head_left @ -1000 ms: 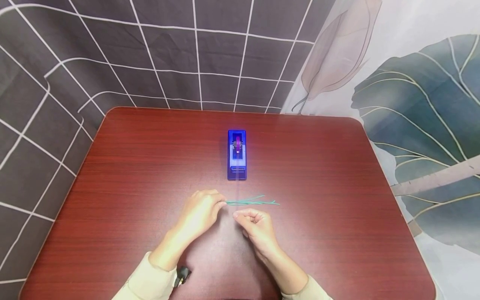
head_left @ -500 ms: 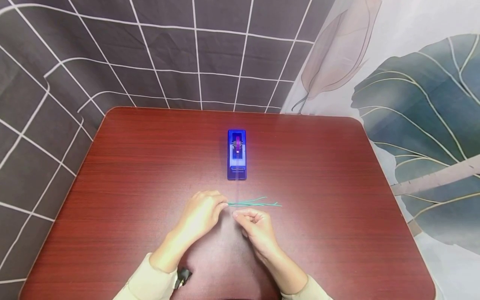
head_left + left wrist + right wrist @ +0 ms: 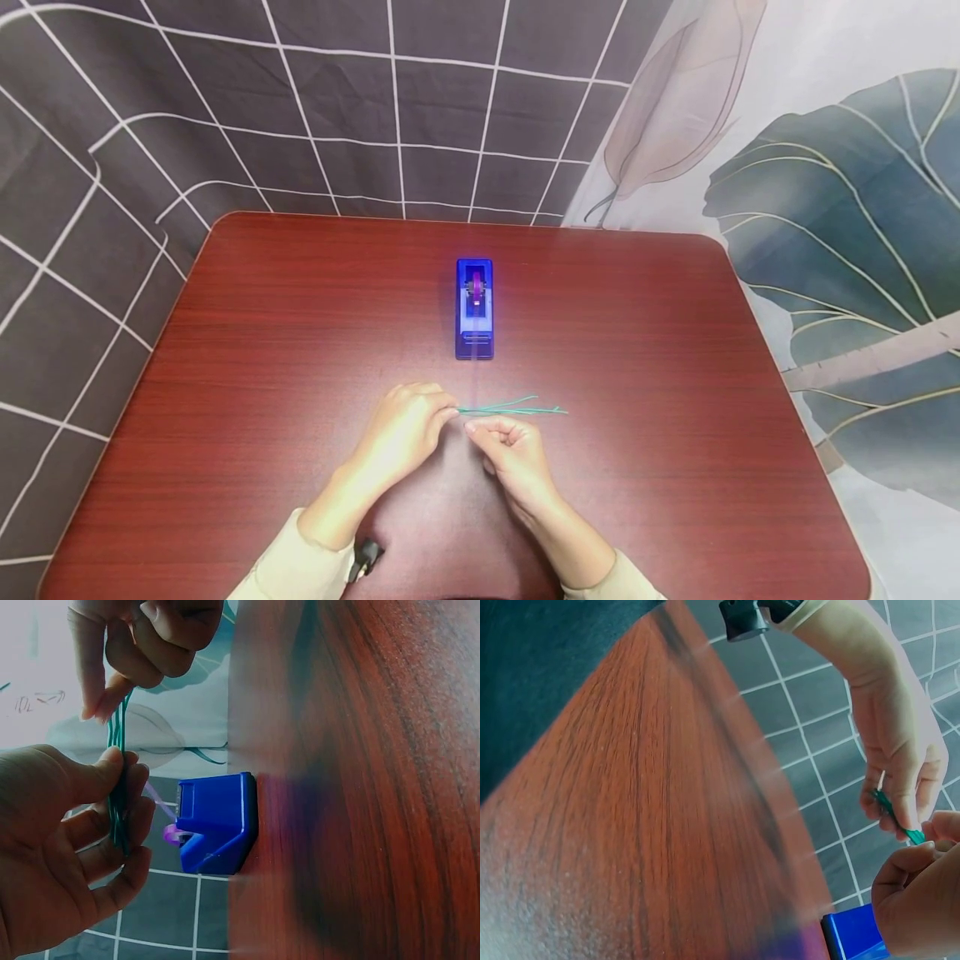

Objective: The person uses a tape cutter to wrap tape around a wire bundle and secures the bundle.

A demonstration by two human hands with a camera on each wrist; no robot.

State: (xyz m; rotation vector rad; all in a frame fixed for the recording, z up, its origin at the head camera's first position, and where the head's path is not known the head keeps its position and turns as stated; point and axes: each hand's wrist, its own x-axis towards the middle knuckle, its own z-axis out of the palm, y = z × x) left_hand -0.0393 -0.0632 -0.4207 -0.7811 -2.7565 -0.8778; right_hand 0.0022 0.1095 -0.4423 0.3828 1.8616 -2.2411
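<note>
My left hand (image 3: 408, 421) pinches a bundle of thin green wires (image 3: 513, 409) between thumb and fingers. The free ends spread out to the right; in the left wrist view the bundle (image 3: 118, 802) also runs across the finger pads. Just to the right, my right hand (image 3: 517, 458) pinches the end of a clear strip of tape (image 3: 475, 387) between thumb and forefinger. That strip stretches from a blue tape dispenser (image 3: 475, 308) with a purple core, and the wires lie across it. In the right wrist view, my right hand (image 3: 922, 900) hides part of the dispenser.
A reddish-brown wooden table (image 3: 637, 333) lies under both hands. Behind it hangs a dark grey cloth (image 3: 337, 92) with a white grid. A leaf-patterned curtain (image 3: 840, 208) hangs at the right. A small black device (image 3: 365, 557) sits at my left wrist.
My left hand has shifted slightly to the right and nearer to me, with the green wires in it. The right hand and the tape dispenser have stayed in place.
</note>
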